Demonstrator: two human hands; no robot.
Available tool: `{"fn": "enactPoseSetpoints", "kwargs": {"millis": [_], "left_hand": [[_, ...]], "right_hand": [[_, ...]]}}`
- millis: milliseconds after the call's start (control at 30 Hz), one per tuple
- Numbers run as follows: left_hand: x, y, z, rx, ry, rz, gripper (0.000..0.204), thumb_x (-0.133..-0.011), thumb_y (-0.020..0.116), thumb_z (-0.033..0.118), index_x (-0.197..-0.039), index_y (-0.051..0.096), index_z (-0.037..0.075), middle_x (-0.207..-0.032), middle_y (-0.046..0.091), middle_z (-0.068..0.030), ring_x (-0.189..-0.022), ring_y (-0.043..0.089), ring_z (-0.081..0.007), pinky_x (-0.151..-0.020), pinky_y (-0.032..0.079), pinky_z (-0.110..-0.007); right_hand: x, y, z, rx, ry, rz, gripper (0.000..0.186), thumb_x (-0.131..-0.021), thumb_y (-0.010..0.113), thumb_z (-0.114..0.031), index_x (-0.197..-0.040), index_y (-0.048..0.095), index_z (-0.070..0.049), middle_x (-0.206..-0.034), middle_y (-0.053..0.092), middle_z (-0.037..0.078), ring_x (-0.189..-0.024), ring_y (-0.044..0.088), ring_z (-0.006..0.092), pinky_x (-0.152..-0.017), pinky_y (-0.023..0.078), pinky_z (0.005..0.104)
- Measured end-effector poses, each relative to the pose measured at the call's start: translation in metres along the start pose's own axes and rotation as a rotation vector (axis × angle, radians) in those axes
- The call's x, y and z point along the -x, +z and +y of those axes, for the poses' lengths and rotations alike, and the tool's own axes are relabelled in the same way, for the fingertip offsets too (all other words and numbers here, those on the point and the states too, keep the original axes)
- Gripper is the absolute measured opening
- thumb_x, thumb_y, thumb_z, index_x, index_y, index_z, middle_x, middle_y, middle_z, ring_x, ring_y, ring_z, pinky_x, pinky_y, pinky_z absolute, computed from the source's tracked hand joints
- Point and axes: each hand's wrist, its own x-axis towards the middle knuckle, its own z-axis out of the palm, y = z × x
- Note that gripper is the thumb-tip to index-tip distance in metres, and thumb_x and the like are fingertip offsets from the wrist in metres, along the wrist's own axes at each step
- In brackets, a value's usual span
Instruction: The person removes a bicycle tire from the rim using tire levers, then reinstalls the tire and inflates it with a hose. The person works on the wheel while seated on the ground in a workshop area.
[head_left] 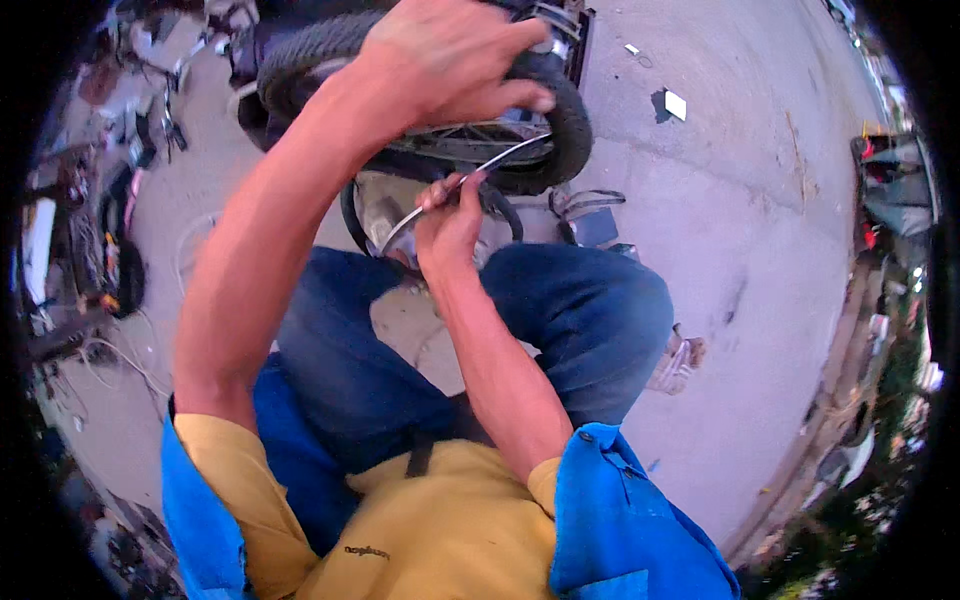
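Observation:
In front of me a wheel with a black treaded tyre (572,135) lies tilted, its spokes partly showing. My left hand (450,60) reaches over the wheel from the left, thumb and forefinger stretched apart near the tyre; its other fingers are hard to make out. Lower down, between my knees and the wheel, my right hand (450,225) is closed around a thin, curved silvery strip (508,153). One end of the strip runs up to the inner side of the tyre. Its other end bends down to the left of my right hand.
Black curved tubing (350,215) sits below the wheel. To the right are a dark flat piece (597,227) and, farther off, a white card (676,105) on the concrete. My shoe (680,362) shows beside my right knee. Parts and a black tyre (128,278) clutter the left side.

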Motion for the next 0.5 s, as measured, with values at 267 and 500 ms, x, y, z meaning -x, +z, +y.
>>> {"fn": "enactPoseSetpoints", "kwargs": {"millis": [267, 500], "left_hand": [[0.032, -0.035, -0.044, 0.073, 0.034, 0.063, 0.053, -0.088, 0.071, 0.052, -0.115, 0.063, 0.007, -0.104, 0.067, -0.0150, -0.099, 0.065, -0.0388, -0.083, 0.052, -0.046], [0.013, -0.050, -0.010, -0.213, 0.146, -0.093, 0.067, -0.068, 0.076, 0.000, -0.134, 0.062, 0.010, -0.130, 0.061, -0.0129, -0.119, 0.060, -0.0357, -0.106, 0.046, -0.050]], "right_hand": [[0.010, -0.007, -0.008, 0.383, -0.115, 0.024, 0.038, -0.108, 0.059, -0.039, -0.089, 0.058, -0.006, -0.074, 0.048, -0.001, -0.070, 0.046, 0.0124, -0.065, 0.039, 0.0304], [-0.002, -0.031, -0.035, 0.828, -0.150, -0.025, 0.029, -0.107, 0.061, -0.032, -0.106, 0.065, -0.003, -0.088, 0.062, 0.001, -0.081, 0.054, 0.0137, -0.074, 0.043, 0.0308]]}}
